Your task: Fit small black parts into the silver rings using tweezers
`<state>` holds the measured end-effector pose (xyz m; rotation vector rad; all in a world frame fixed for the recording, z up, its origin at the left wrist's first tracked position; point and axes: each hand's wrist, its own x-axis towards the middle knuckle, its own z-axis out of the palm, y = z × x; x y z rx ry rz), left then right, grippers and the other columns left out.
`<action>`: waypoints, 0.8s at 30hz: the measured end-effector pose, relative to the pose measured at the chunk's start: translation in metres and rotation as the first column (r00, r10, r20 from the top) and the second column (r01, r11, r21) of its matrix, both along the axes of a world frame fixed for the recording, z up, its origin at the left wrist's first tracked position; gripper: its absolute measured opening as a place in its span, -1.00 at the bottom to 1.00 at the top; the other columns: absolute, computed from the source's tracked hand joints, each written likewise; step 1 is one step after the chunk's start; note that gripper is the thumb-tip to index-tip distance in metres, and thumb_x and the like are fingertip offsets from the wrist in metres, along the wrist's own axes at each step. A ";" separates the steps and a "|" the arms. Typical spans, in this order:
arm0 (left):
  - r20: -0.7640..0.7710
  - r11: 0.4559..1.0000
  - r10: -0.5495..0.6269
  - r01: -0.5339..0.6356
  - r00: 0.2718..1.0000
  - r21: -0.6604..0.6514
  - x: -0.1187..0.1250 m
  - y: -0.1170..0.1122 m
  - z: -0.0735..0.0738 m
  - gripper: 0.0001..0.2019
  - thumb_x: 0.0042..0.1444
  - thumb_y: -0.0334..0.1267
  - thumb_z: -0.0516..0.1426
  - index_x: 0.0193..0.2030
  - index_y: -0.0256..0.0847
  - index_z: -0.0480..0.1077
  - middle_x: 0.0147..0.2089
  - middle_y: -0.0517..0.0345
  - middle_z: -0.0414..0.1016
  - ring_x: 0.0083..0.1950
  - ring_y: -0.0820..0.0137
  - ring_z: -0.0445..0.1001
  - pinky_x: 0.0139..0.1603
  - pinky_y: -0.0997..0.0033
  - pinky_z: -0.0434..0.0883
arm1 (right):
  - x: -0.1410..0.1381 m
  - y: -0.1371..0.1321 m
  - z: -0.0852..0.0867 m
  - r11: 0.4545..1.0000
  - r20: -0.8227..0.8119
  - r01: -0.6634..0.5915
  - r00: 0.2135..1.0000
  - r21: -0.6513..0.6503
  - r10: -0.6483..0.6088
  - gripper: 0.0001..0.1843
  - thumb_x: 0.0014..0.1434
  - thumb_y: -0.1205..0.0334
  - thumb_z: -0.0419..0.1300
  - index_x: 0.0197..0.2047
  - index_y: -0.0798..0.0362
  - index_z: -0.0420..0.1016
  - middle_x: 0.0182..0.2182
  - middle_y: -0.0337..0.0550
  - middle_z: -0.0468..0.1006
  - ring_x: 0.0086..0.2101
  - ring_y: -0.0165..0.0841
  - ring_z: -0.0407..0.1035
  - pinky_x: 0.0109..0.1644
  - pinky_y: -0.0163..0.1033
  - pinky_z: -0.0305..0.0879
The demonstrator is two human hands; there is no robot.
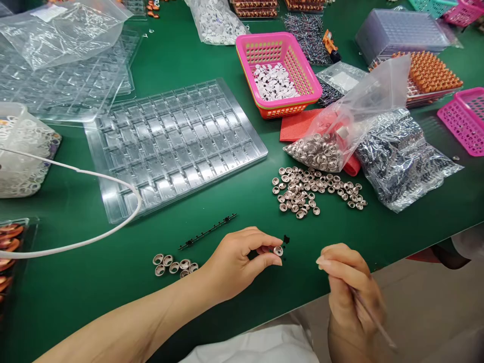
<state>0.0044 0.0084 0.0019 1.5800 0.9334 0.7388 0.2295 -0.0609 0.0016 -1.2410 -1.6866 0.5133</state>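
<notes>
My left hand (pixel 242 259) pinches a small silvery ring-shaped cup (pixel 278 250) between thumb and fingertips, just above the table. Close beyond it lies a small black piece (pixel 286 239). My right hand (pixel 350 282), a little blurred, is closed around a thin rod-like tool (pixel 372 317) that slants down to the right; its working tip cannot be made out. A black plastic strip with small nubs (pixel 207 232) lies beyond my left wrist. Several similar metal cups (pixel 168 261) sit beside my left forearm, partly hidden by it. A larger heap of cups (pixel 298 191) spreads ahead of my hands.
A clear compartment tray (pixel 177 141) lies at the left, crossed by a white cable (pixel 113 229). Behind the heap are a bag of cups (pixel 317 151), a silvery bag (pixel 408 156) and a pink basket (pixel 280 106) of white pieces. The table edge (pixel 427 247) runs at right.
</notes>
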 end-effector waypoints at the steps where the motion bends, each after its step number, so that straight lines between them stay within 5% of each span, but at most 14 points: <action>1: 0.015 1.000 -0.011 0.011 1.000 0.006 0.000 -0.001 -0.001 -0.84 0.14 -0.39 0.31 -0.11 -0.25 0.59 -0.31 0.10 0.64 -0.27 0.38 0.55 -0.25 0.47 0.50 | 0.000 0.002 0.002 1.000 0.047 -0.020 0.999 0.014 0.019 -0.66 0.27 0.45 0.16 0.04 -0.09 0.49 -0.26 -0.14 0.50 -0.33 -0.31 0.44 -0.34 -0.16 0.44; 5: 0.059 0.996 -0.047 0.043 0.997 0.073 0.000 -0.003 -0.002 -0.84 0.17 -0.33 0.31 -0.10 -0.23 0.58 -0.32 0.08 0.64 -0.28 0.36 0.54 -0.24 0.41 0.51 | 0.002 0.010 -0.001 0.974 0.209 -0.224 0.955 0.040 0.211 -0.51 0.19 0.54 0.23 0.14 -0.04 0.45 -0.30 -0.17 0.54 -0.39 -0.38 0.42 -0.38 -0.24 0.41; 10: 0.090 0.982 -0.113 0.097 0.989 0.161 0.001 -0.004 0.000 -0.85 0.22 -0.33 0.27 -0.07 -0.22 0.56 -0.31 0.08 0.66 -0.29 0.35 0.55 -0.21 0.39 0.51 | 0.012 0.015 -0.010 0.906 0.343 -0.422 0.854 0.019 0.391 -0.59 0.25 0.47 0.18 0.15 0.06 0.44 -0.26 -0.09 0.59 -0.36 -0.33 0.44 -0.33 -0.18 0.45; 24: 0.083 0.958 -0.186 0.163 0.979 0.235 0.003 -0.008 0.002 -0.85 0.21 -0.42 0.27 -0.08 -0.25 0.51 -0.29 0.13 0.67 -0.31 0.38 0.51 -0.19 0.40 0.46 | 0.013 0.018 -0.004 0.835 0.472 -0.544 0.760 0.084 0.448 -0.68 0.31 0.45 0.09 0.10 0.22 0.48 -0.29 -0.02 0.60 -0.33 -0.29 0.41 -0.38 -0.15 0.35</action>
